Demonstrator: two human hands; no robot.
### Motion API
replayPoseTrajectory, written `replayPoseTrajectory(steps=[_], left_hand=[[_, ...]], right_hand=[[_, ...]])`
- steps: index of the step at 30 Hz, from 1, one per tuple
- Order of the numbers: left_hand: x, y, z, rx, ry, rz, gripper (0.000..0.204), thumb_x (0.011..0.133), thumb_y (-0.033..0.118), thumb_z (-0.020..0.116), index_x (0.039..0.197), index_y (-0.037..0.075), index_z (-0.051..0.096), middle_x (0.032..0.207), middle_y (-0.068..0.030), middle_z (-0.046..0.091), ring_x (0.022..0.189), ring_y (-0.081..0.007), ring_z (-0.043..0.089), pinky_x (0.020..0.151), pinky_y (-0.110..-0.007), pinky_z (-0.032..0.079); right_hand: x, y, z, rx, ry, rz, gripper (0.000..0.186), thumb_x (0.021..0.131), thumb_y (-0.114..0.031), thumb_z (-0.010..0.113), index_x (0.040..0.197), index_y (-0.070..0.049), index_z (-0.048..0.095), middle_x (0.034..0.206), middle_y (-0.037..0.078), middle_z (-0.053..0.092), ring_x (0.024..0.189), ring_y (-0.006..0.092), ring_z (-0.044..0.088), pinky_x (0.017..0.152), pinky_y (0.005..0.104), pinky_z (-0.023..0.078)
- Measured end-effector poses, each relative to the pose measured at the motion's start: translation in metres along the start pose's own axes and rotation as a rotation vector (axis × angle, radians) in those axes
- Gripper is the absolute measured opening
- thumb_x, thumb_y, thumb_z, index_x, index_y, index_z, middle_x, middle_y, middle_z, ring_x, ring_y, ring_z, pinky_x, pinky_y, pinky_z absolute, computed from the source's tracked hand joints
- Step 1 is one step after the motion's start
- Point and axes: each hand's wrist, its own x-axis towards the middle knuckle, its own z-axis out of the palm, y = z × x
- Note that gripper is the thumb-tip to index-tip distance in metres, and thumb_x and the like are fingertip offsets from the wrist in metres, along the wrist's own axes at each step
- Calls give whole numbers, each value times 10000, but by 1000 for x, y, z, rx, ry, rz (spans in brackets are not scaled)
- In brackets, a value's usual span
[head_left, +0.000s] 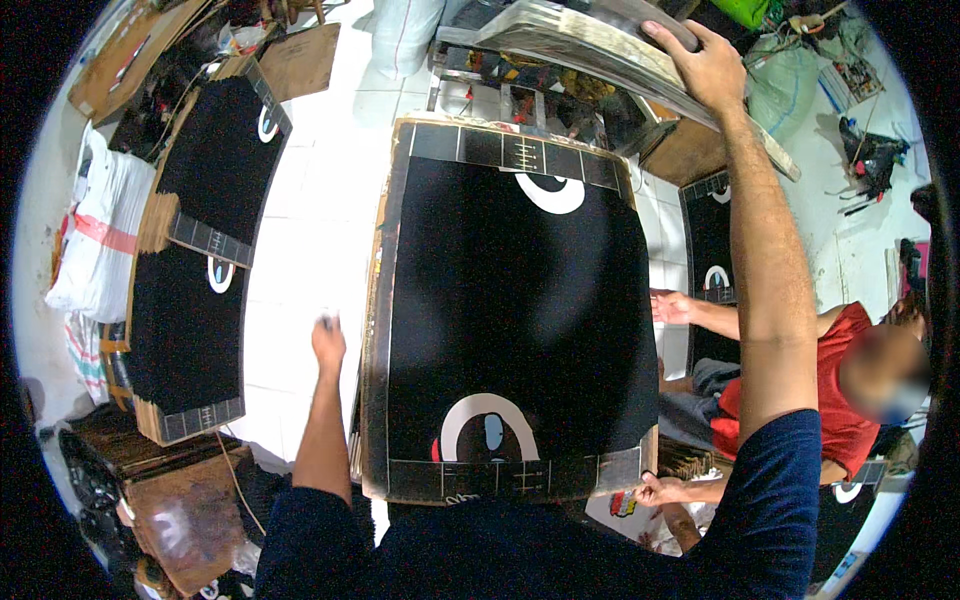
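Note:
In front of me lies a large board [377, 330] covered with black cloth [520, 300], printed with white cartoon eyes and a grid strip along its far and near ends. Beyond its far right corner, my right hand [700, 65] is closed round the edge of a worn wooden frame [600, 50], which is raised and tilted. My left hand [328, 340] hangs just off the board's left side, fingers curled; a small dark spot shows at the fingertips, too blurred to name. A co-worker's hand [655, 490] touches the board's near right corner.
A co-worker in a red shirt [840, 390] sits at the right, another hand [675, 308] by the board's edge. Similar black printed pieces [190, 350] line the left side. White wrapped bundles [115, 230], a brown stack [185, 510] and sacks [408, 35] stand around on white tiles.

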Motion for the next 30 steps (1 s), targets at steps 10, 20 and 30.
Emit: replayPoseTrajectory(steps=[10, 20, 30], left_hand=[[-266, -230, -7, -282, -166, -542, 364, 964, 242, 717, 1287, 74, 731, 1122, -162, 782, 1008, -233, 739, 910, -375, 547], [-274, -231, -22, 155, 93, -267, 226, 965, 202, 649, 1065, 34, 762, 1039, -195, 745, 981, -406, 707, 838, -499, 555], [-160, -85, -106, -193, 375, 117, 135, 898, 18, 719, 1020, -12, 768, 929, -164, 755, 844, -328, 715, 783, -414, 566]], right_hand=[[55, 38, 12, 100, -4, 17, 999, 793, -774, 689, 1365, 43, 640, 1388, 260, 639, 1293, 344, 620, 1116, 391, 427], [70, 47, 10, 147, -13, -26, 815, 882, -680, 684, 1304, 17, 697, 1282, 209, 705, 1195, 275, 650, 1090, 360, 424], [73, 41, 5, 106, -92, -7, 939, 850, -756, 630, 1383, 18, 635, 1411, 236, 630, 1302, 352, 610, 1124, 394, 415]])
